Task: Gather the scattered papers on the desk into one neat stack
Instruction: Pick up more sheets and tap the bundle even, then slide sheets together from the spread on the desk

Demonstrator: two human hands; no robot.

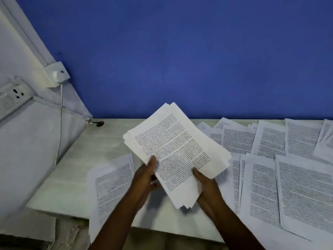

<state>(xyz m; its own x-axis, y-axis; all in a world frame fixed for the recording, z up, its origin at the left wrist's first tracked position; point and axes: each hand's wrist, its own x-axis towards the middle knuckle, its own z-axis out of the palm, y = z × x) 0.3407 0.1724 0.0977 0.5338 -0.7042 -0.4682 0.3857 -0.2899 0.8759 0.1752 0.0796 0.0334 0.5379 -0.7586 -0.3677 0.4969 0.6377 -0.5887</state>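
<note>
Both hands, left hand (147,175) and right hand (205,184), are gripping the uneven stack (177,150) mid-frame (gathering seemingly underway); loose sheets (288,186) at right are likely needing collecting next.

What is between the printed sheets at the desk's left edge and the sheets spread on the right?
Head view: the left hand and the right hand hold a thick stack of white printed papers there, over the pale desk.

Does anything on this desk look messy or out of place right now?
The stack held in the left hand and right hand is fanned, its edges uneven. A sheet at the left overhangs the desk at its front edge. On the right, loose pages lie overlapping.
</note>
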